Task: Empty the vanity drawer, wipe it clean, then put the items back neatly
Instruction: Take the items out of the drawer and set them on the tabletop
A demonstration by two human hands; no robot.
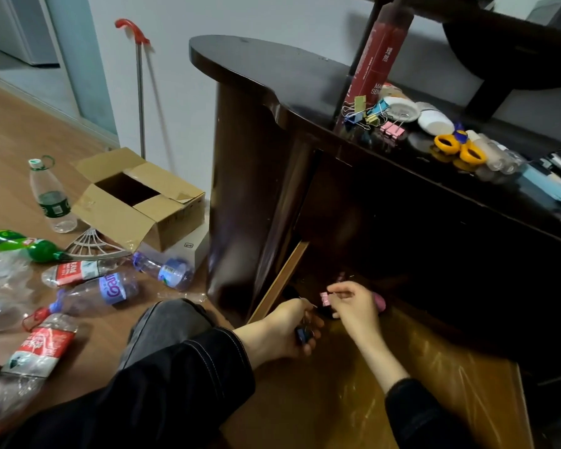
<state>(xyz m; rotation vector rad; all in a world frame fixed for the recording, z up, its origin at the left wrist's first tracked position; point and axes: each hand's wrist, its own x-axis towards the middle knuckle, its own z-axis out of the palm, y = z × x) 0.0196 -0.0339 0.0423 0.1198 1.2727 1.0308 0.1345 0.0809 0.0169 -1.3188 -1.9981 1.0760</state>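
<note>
Emptying seems to be the step in hand: the dark wooden vanity point(256, 157) carries yellow-handled scissors point(460, 149) and a heap of coloured clips point(370, 116) on its top, and its pulled-out drawer with the glossy amber floor point(434, 384) sits low in front. The left hand point(282, 332) is curled around a small blue binder clip point(302, 335). The right hand point(357, 306), close beside it, pinches a small pink binder clip point(324, 299). It would be best to pool the clips in the left palm, lift them out together, and check the dark back corner.
</note>
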